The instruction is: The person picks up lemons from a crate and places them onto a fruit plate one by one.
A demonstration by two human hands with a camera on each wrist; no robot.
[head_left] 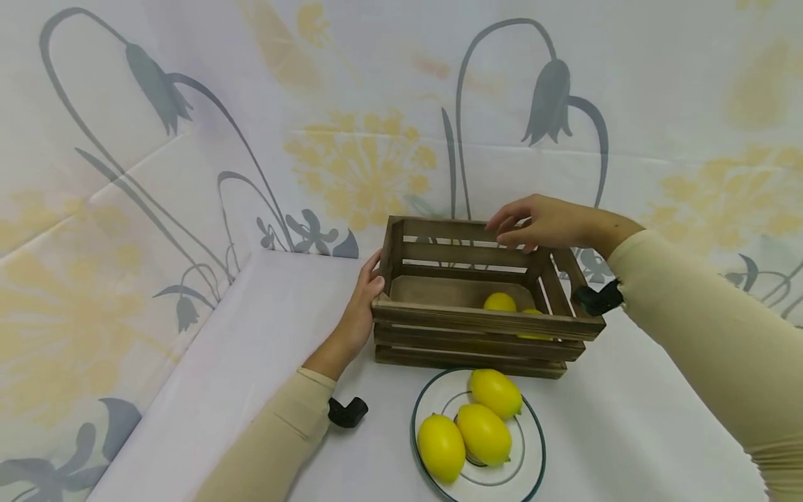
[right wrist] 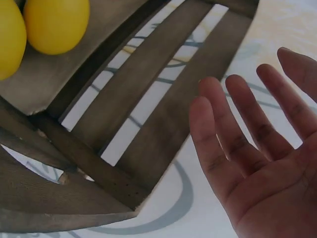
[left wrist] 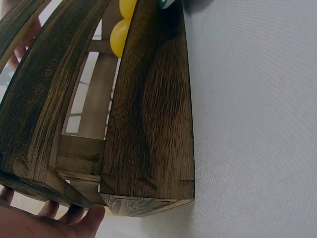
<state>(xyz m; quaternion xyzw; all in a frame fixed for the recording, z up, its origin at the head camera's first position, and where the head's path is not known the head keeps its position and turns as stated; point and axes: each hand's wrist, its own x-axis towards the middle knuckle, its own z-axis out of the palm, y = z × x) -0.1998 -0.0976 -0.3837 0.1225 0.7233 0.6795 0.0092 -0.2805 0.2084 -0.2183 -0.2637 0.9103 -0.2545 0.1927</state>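
Observation:
A slatted brown wooden crate (head_left: 483, 338) stands upright, with two yellow lemons (head_left: 500, 302) at its right end. My left hand (head_left: 356, 314) rests against the crate's left end; in the left wrist view its fingertips (left wrist: 94, 216) touch the end piece. My right hand (head_left: 542, 222) hovers near the back right corner, its fingers loosely bent around nothing. Seen from the right wrist, that hand's spread fingers (right wrist: 250, 119) are apart from the crate's slats (right wrist: 153, 119). In front of the crate, three lemons (head_left: 484, 434) lie on a round plate (head_left: 530, 457) with a dark rim.
A white cloth (head_left: 633, 425) covers the surface under the crate and plate. Behind and to the left hangs a backdrop (head_left: 219, 84) printed with grey and yellow flowers. Black wrist mounts (head_left: 348, 413) sit at both sleeves.

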